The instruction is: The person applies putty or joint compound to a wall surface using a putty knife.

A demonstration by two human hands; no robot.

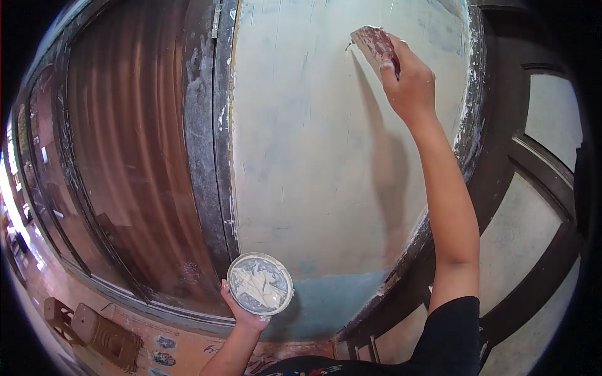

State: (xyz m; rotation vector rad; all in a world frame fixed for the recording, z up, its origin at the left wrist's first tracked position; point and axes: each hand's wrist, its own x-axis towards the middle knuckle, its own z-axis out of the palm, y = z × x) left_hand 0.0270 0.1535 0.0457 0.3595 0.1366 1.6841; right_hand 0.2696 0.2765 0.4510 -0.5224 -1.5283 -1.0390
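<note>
My right hand (411,81) is raised high against the wall panel, its fingers closed around a putty knife (376,47) with a reddish, putty-smeared body. The knife's edge lies right at the pale, coated wall (301,156). Lower down, my left hand (246,313) grips a round container lid (260,284) from beneath and the side. Creamy white putty (263,285) is spread in a ragged heap over the lid's grey face. Most of the left fingers are hidden under it.
A blue-green strip (332,301) runs along the wall's bottom. Left stands a dark-framed glass window (132,156) with brown curtains behind it. Dark door panels (520,207) rise at right. Brown plastic stools (106,335) sit on the floor at lower left.
</note>
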